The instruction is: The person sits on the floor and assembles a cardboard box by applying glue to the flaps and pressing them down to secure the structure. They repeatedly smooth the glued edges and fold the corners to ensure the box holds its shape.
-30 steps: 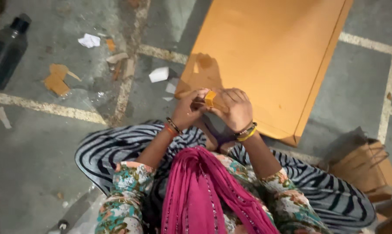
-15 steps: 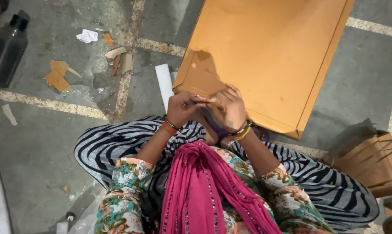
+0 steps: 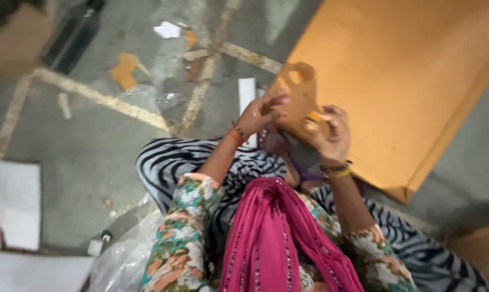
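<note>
**Cardboard cut-out lifted between both hands**

Both hands have risen since the earlier frames and now hold up a brown cardboard cut-out [image 3: 301, 94], which shows a rounded top with holes that were not visible a moment ago. The view has also swung, so the large orange-brown board [image 3: 407, 92] now fills the upper right.

The left hand [image 3: 260, 114] pinches the cut-out's left edge, its grip closed on the piece with fingers stretched toward the middle. The right hand [image 3: 331, 132] closes on the lower right part, where a small yellow-orange bit shows near the fingers; what that bit is cannot be told. The cut-out stands roughly upright between the two hands, its long axis running up and away from the lap, its top above both grips. The hands seem about equally near, one to each side.

A white strip [image 3: 247, 97] lies on the floor just left of the board. Farther up the grey floor [image 3: 93, 162] lie scraps of cardboard [image 3: 124, 70], a white paper scrap [image 3: 167, 30] and a dark bottle [image 3: 71, 35]. Clear plastic wrap [image 3: 122, 259] sits beside the person's left knee.
</note>
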